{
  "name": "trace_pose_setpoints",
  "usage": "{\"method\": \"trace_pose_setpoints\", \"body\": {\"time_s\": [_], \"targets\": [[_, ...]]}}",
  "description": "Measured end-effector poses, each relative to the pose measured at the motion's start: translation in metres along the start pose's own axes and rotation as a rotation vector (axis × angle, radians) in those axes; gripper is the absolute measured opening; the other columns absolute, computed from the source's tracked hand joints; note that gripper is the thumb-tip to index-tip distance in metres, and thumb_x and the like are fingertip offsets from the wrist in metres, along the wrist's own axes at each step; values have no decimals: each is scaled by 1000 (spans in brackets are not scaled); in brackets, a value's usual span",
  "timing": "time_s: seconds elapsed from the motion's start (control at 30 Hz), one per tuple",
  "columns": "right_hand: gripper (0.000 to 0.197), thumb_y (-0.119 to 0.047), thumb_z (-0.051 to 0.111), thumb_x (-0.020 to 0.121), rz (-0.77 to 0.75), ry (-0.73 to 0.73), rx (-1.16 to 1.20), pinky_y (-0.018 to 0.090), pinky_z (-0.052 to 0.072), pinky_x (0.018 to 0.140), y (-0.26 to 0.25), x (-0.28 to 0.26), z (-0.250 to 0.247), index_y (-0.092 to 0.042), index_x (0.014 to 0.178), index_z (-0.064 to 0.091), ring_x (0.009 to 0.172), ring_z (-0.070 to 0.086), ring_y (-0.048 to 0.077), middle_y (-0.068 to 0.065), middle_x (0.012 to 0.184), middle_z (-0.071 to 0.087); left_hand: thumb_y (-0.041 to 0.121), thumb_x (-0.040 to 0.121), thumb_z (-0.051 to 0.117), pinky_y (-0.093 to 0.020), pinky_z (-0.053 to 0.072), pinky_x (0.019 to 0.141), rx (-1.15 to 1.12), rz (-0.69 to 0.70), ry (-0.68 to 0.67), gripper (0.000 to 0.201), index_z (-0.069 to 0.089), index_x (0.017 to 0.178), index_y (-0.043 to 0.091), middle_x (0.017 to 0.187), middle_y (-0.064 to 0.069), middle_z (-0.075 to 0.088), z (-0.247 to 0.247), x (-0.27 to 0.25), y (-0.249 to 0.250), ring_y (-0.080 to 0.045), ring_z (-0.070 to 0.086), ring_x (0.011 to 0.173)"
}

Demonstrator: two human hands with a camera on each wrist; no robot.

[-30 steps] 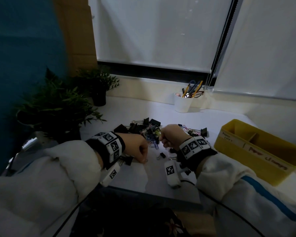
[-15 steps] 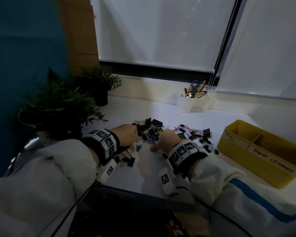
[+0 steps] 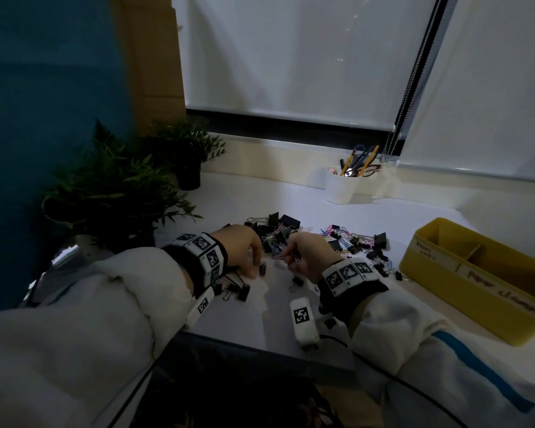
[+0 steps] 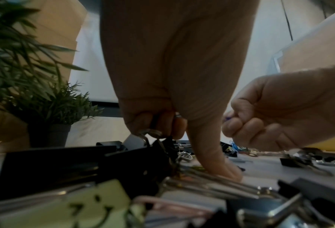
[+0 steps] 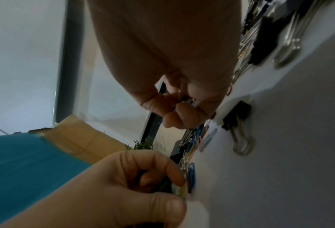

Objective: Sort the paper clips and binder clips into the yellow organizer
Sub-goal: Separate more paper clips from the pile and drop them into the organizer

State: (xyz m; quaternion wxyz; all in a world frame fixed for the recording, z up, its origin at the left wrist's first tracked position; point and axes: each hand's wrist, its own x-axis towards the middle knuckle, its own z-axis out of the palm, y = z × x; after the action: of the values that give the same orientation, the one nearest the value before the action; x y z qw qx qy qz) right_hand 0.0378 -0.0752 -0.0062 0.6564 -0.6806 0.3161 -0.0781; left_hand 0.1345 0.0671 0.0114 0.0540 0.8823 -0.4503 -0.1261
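Note:
A pile of black binder clips and coloured paper clips [image 3: 346, 239] lies on the white table, just beyond both hands. My left hand [image 3: 255, 264] sits at the pile's near left edge. Its curled fingers [image 4: 158, 123] grip binder clips by their wire handles, and its thumb tip presses on the table. My right hand [image 3: 294, 257] hovers beside it, fingers curled round small clips [image 5: 190, 101]. The yellow organizer [image 3: 464, 285], with a divider and handwritten labels, stands at the right, apart from both hands. More binder clips [image 3: 240, 290] lie under my left wrist.
A white cup of pens and scissors [image 3: 342, 186] stands at the back by the window. Two potted plants [image 3: 115, 193] [image 3: 186, 149] crowd the left side. The table's front edge [image 3: 260, 338] runs just below my wrists.
Half a second ago both hands were reaching into the pile. Both have since drawn back a little towards me, fingers curled round clips, and the right hand has lifted.

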Motion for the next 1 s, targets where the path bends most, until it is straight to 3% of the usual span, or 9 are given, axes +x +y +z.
{"method": "trace_pose_setpoints", "body": {"time_s": [0.1,0.17,0.3,0.4,0.5,0.6,0.73,0.87,1.0], "targets": [[21,11,43,74,-134,12,-172,24,30,45,-2,-4,2,-5,60,42,47,40,20,16,61,46,28,71,85,-28,49,82,16,19,-34,21,75,88,22,99,11,56,1,2,3,-13,57,96],[8,0,51,69,-207,-23,-252,25,30,46,-2,-7,5,-2,63,46,48,36,19,15,63,43,27,74,83,-25,46,77,43,37,-52,16,74,86,22,94,10,58,2,2,3,-12,57,91],[29,-16,75,70,-348,-62,-665,28,40,54,-3,-2,9,11,71,65,59,47,19,21,70,58,22,86,70,-26,47,77,79,58,-31,5,72,90,24,103,3,65,3,2,2,-19,61,96],[38,-27,84,70,-386,-50,-952,23,37,50,-9,-5,14,-3,56,58,57,47,15,11,64,58,26,88,68,-25,45,76,24,30,76,12,70,99,20,103,3,63,-2,2,0,-17,60,95],[41,-37,87,64,-357,-38,-1076,25,41,52,-11,-6,23,-11,62,56,64,58,20,6,68,60,30,78,79,-23,42,72,-41,11,128,19,72,93,20,94,9,60,-10,-2,-4,-13,59,91],[37,-34,85,69,-310,-69,-1146,29,48,62,-14,-7,29,-5,79,64,77,61,24,9,78,61,36,65,88,-23,47,73,73,12,7,36,75,96,24,98,11,64,-14,-6,-5,-11,60,91],[42,-20,73,83,-266,-55,-1226,26,40,59,-13,-10,27,-11,60,38,78,49,22,3,65,39,39,57,91,-27,53,71,159,-32,-12,35,77,83,21,97,8,69,-8,-3,-6,-14,64,89],[42,-18,66,87,-246,-88,-1266,23,30,47,-9,-14,22,-12,61,33,60,43,18,3,63,37,29,65,88,-28,54,70,129,-63,-11,24,77,84,18,91,4,73,-6,0,-4,-16,67,84],[40,-24,58,93,-257,-128,-1318,24,29,46,-9,-16,16,-11,62,37,54,37,13,3,63,38,21,77,80,-28,53,72,106,-48,-82,18,76,91,10,89,2,72,-4,1,-2,-19,68,87]]}}
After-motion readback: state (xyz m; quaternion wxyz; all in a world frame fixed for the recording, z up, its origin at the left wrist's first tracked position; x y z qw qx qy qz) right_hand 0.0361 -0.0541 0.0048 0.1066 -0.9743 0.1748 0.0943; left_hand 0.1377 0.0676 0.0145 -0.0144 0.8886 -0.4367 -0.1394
